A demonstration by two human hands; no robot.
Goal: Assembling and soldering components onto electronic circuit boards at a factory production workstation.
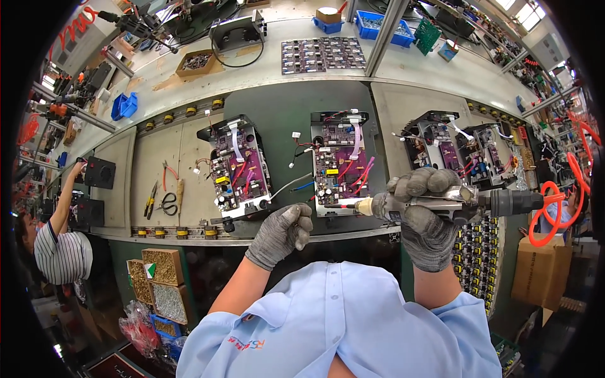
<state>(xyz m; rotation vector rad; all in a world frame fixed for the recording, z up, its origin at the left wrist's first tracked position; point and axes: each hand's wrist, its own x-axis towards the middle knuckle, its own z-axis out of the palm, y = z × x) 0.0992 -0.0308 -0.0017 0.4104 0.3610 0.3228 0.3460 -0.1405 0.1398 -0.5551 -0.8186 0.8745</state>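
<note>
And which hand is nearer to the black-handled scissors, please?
Left. The left hand, curled, is to the right of the black-handled scissors, near a circuit-board unit; the right hand, gripping the power tool, is much farther to the right.

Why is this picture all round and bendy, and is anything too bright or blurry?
In the head view, the fisheye lens bends the long bench into a curve, with black around the rim; in the head view, the window at upper right glares white; in the head view, the tool looks fairly clear, while small things near the rim are hard to make out.
</note>
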